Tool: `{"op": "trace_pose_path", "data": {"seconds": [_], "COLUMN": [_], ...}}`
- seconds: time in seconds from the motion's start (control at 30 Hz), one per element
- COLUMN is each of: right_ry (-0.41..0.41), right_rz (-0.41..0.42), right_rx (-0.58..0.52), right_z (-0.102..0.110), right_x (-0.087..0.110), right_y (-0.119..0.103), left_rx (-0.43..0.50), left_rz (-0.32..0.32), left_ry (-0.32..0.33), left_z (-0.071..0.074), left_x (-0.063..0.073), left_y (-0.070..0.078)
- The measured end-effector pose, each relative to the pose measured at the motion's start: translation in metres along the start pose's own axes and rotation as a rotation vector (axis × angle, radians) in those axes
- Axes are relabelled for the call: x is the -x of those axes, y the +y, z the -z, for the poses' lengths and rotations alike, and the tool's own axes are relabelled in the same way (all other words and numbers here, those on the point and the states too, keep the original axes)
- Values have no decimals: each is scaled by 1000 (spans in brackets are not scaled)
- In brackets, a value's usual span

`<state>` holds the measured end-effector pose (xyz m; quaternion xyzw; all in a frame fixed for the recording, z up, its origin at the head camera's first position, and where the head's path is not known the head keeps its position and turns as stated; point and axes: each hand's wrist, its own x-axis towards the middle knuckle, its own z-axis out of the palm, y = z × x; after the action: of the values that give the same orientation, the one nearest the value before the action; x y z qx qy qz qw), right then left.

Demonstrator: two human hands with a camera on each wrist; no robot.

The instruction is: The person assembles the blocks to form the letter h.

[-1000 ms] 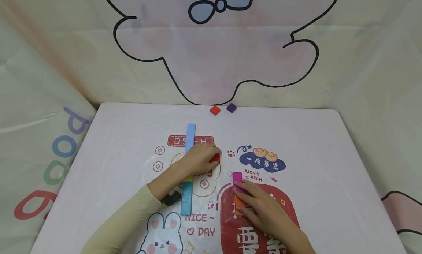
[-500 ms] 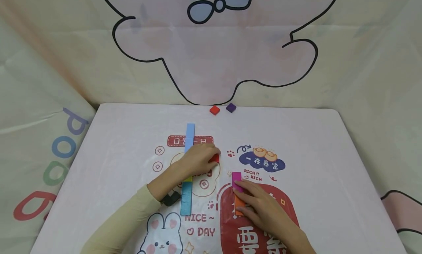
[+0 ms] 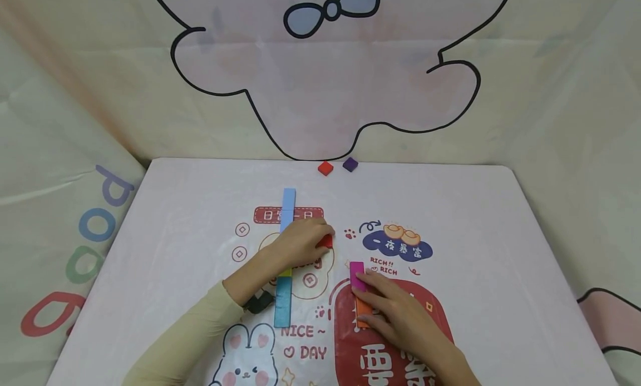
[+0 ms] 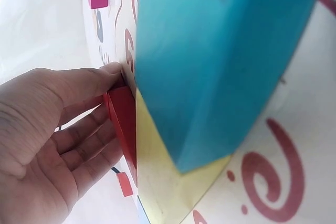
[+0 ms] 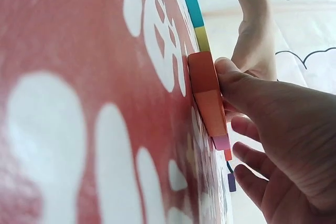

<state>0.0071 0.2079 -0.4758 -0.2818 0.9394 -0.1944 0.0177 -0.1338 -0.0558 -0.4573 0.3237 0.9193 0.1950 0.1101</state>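
Head view: red block (image 3: 328,241) part-hid by L grip (image 3: 304,241), yellow block (image 3: 286,272) mostly hid, rabbit print (image 3: 245,361) cut at btm

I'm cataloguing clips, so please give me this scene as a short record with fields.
Left hand: pinches red block
Right hand: touches orange block and magenta block
Row, far to near: light blue part, yellow part, teal part; partly hidden by left arm
Far edge: orange-red block left of purple block, apart
Surface: printed white table

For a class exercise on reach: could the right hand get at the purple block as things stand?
Probably yes, with a stretch: nothing tall stands between the right hand and the purple block; the left hand is off that path.
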Motion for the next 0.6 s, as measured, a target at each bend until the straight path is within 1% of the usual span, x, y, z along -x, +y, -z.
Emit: {"op": "trace_pose_path", "data": {"seconds": [0.13, 0.33, 0.6], "right_ry": [-8, -37, -29], "right_rz": [12, 29, 29], "right_rx": [-13, 6, 29], "right_z": [0, -1, -1], "right_x": [0, -1, 0], "right_y": [0, -1, -1], "left_rx": [1, 8, 8], "left_rz": [-3, 3, -2], "left_ry": [7, 12, 12], "left_z": [0, 1, 0], "left_x": [1, 2, 1], "left_y": [0, 0, 0]}}
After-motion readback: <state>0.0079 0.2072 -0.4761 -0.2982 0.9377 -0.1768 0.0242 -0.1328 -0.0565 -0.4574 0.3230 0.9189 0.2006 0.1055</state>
